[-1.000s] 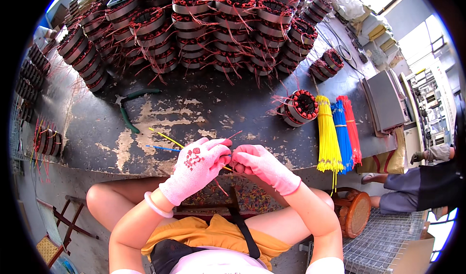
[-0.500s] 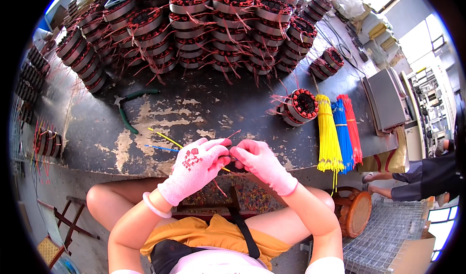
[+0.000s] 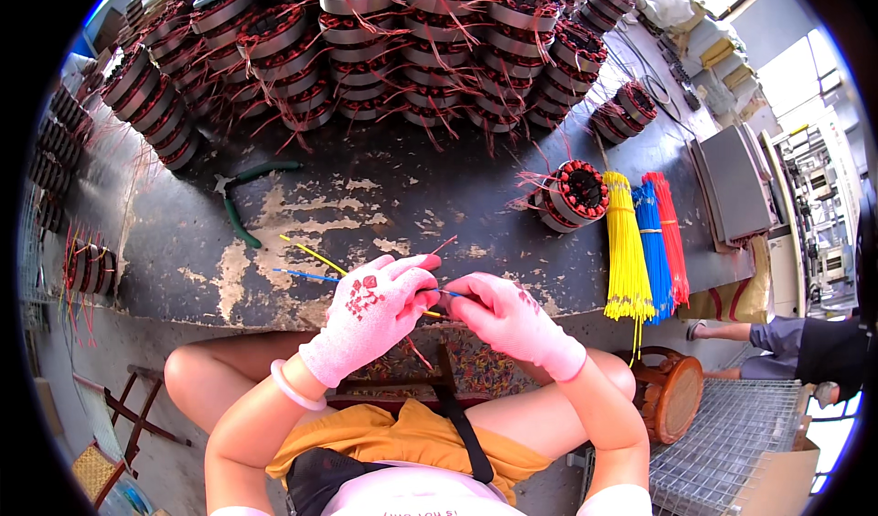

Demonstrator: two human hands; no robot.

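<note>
In the head view, the left grip (image 3: 370, 310), in a pink glove, has its fingers closed together and is pinching a yellow wire (image 3: 312, 254) and a blue wire (image 3: 305, 275), whose long ends come out to the left of it, above the surface (image 3: 430, 177). A thin red wire (image 3: 445, 243) rises on the upper right side of this same grip. The right grip (image 3: 512, 319), also gloved, is just beside it, with the fingertips pressed together on a short blue piece (image 3: 450, 294) that shows between the two grips; if this is one with the blue wire, I cannot tell. Ahead and to the left of the left grip lie the green-handled pliers (image 3: 240, 222), opened. Ahead and to the right of the right grip there is a wound metal ring (image 3: 561, 207), and beside this ring, farther right, the yellow bundle (image 3: 626, 255), the blue bundle (image 3: 650, 251) and the red bundle (image 3: 670, 241) lie side by side. Well beyond both grips stand many stacked rings (image 3: 357, 36).
</note>
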